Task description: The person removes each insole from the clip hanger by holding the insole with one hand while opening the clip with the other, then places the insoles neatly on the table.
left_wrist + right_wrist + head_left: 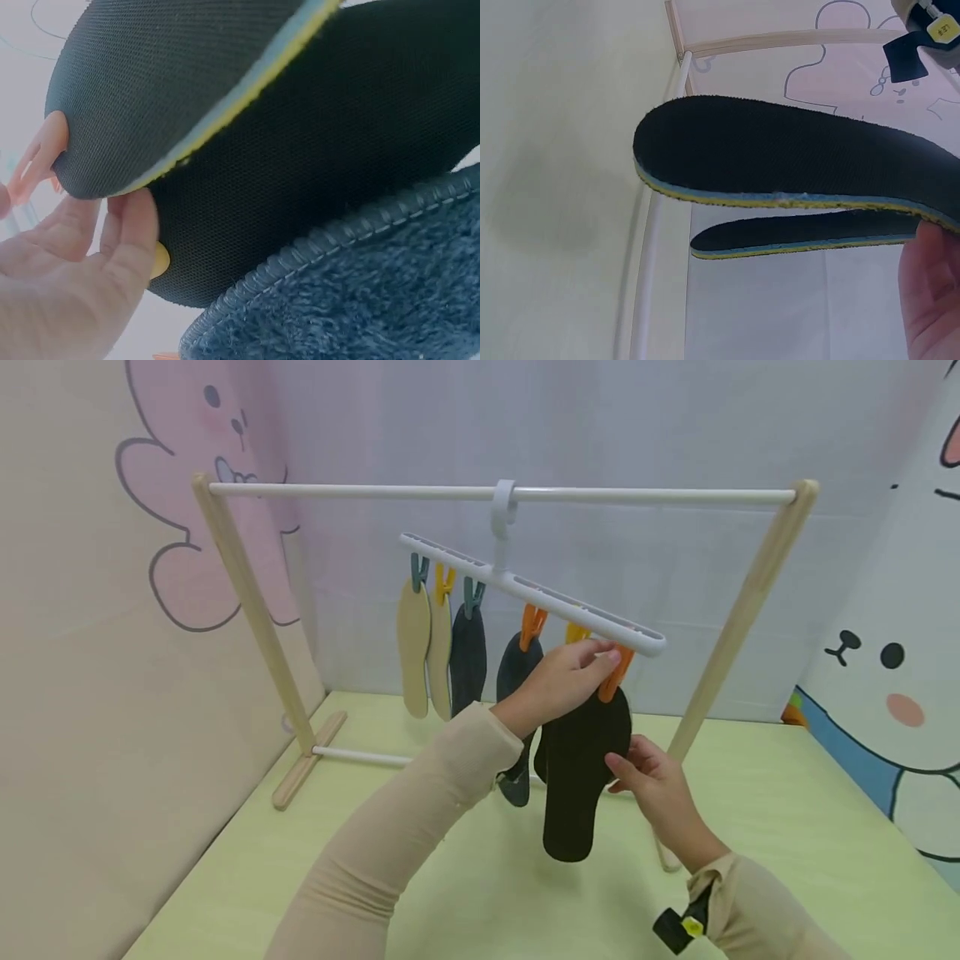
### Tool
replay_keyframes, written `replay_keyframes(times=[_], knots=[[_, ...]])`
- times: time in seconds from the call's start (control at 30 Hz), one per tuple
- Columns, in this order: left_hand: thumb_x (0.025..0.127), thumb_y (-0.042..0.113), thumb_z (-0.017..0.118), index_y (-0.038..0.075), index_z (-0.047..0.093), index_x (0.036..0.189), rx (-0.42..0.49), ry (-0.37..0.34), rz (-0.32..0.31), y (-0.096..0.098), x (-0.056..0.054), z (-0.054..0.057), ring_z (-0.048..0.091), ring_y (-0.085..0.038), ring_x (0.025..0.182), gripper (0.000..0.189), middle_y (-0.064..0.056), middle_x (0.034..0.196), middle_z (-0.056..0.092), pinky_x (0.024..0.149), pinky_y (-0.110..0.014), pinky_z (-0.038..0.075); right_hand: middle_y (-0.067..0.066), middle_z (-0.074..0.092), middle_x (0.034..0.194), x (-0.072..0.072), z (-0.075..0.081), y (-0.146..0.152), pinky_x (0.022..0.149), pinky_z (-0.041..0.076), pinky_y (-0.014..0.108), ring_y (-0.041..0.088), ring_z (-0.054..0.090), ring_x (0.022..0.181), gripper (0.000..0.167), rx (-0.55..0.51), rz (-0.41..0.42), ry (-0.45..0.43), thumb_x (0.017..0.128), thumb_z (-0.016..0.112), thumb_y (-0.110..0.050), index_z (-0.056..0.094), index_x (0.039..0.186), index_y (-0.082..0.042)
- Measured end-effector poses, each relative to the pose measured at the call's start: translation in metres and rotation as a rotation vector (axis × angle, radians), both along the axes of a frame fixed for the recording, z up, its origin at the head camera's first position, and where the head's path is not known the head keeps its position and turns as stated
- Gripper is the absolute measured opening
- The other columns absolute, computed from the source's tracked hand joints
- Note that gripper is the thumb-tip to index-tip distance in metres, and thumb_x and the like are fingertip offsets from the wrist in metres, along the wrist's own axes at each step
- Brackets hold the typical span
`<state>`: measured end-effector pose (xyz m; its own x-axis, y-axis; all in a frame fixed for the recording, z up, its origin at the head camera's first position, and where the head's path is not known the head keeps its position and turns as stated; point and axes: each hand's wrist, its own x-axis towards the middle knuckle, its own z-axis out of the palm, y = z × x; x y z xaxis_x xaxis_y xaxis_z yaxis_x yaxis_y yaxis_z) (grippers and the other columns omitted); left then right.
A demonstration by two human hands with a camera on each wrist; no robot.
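Note:
A black insole (577, 785) with a blue and yellow edge hangs from an orange clothespin (617, 672) at the right end of a white clip hanger (585, 612). My left hand (558, 685) pinches that clothespin near the hanger bar, its other fingers behind the insole top in the left wrist view. With thumb and fingers my right hand (660, 785) holds the insole's right edge. Another black insole (300, 150) hangs just behind, by a yellow clothespin (577, 632). In the right wrist view, the held insole (780, 150) overlaps the second one.
The hanger hooks over the white rod (360, 492) of a wooden-legged rack (247, 602). Further left hang a dark fuzzy insole (517, 672), another dark insole (468, 652) and two beige insoles (414, 643). Underneath lies a pale green tabletop (480, 893); printed curtains stand behind.

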<state>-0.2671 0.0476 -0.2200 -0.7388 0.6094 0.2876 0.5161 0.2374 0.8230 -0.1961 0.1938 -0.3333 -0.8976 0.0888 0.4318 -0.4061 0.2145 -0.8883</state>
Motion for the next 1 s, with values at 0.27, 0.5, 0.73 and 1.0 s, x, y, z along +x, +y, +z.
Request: replay_keyframes(times=[0.27,0.5,0.73,1.0], knots=[[0.104,0.021,0.043,0.010,0.048,0.141,0.077,-0.076,-0.030,0.004,0.003,0.000,0.052,-0.013,0.112,0.039,-0.008,0.125,0.059,0.095,-0.028,0.041,-0.008,0.062,0.070,-0.002,0.000,-0.003,0.057,0.051,0.023,0.007,0.060,0.063,0.006,0.012,0.022,0.011,0.092,0.052,0.010,0.057,0.089,0.008],[0.105,0.014,0.039,-0.003,0.054,0.117,0.116,-0.023,-0.077,0.002,0.007,-0.003,0.038,-0.014,0.063,0.026,-0.005,0.075,0.043,0.063,-0.022,0.035,-0.008,0.062,0.070,-0.002,0.000,-0.008,0.056,0.051,0.023,0.007,0.059,0.062,0.006,0.026,0.049,0.032,0.090,0.052,0.014,0.056,0.088,0.009],[0.104,0.012,0.039,-0.001,0.050,0.127,0.131,-0.039,-0.059,0.003,0.008,-0.005,0.050,-0.014,0.079,0.028,-0.011,0.097,0.056,0.071,-0.021,0.039,-0.010,0.062,0.072,-0.003,-0.003,-0.004,0.056,0.050,0.022,0.006,0.058,0.063,0.003,0.076,0.064,0.065,0.089,0.054,0.014,0.056,0.091,0.012],[0.104,0.014,0.040,0.004,0.050,0.127,0.090,-0.046,-0.062,0.009,0.010,-0.008,0.048,-0.013,0.069,0.027,-0.006,0.086,0.052,0.065,-0.021,0.039,-0.011,0.062,0.074,0.001,-0.009,0.005,0.057,0.048,0.020,0.004,0.057,0.064,0.009,0.090,0.061,0.100,0.088,0.055,0.015,0.059,0.090,0.007]])
